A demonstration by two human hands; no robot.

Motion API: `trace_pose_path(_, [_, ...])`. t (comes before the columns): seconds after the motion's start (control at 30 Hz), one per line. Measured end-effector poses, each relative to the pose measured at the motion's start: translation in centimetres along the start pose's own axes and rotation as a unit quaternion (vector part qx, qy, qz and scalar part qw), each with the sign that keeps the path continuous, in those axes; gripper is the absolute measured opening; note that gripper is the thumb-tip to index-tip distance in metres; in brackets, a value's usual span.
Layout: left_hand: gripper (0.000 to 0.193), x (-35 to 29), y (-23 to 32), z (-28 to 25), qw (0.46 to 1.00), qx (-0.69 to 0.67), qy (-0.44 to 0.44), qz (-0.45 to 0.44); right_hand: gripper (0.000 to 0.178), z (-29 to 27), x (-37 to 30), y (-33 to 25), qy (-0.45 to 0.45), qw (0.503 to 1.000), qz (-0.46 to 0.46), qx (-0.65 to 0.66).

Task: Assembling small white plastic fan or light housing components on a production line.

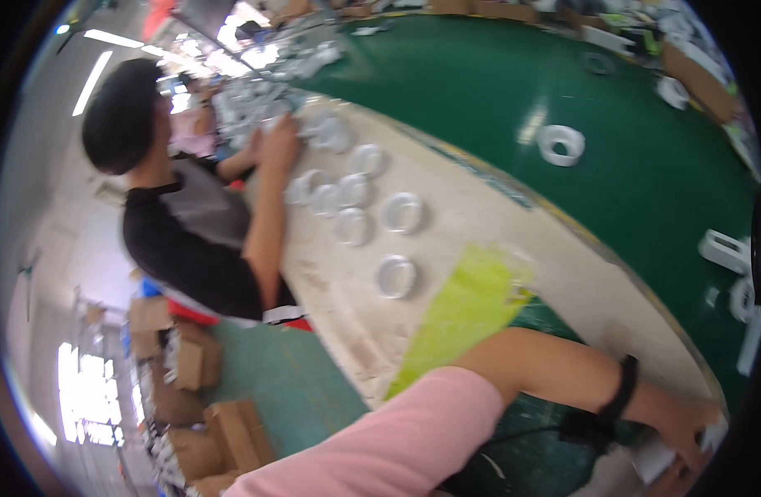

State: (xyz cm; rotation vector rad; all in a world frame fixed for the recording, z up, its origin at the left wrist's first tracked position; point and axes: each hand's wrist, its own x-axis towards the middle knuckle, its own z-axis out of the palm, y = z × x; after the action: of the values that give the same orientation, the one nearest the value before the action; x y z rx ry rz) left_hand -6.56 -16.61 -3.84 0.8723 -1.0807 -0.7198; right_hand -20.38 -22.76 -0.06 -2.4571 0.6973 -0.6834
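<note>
Hands (683, 421) — seemingly touching white piece (652, 460).

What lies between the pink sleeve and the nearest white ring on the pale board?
The head view shows a yellow-green sheet there, plus bare pale board beside the white ring.

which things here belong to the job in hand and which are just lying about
Likely the job:
white part at the left hand, too blurred to identify
perhaps the white rings on the pale tabletop

Seemingly lying about:
lime-green sheet
lone white ring on the green surface
cardboard boxes
</note>
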Motion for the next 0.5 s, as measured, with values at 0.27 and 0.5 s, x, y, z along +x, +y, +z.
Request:
trace_pose_path(0.27, [0.033, -2.9, 1.5, -2.9, 0.973, -0.12, 0.1, -0.17, 0.028, 0.3, 0.7, -2.7, 0.016, 0.968, 0.063, 0.241])
trace_pose_path(0.5, [0.023, -0.7, -0.4, -3.6, 0.905, -0.323, 0.245, -0.13, 0.024, -1.1, 7.4, -11.3, 0.01, 0.963, -0.016, 0.267])
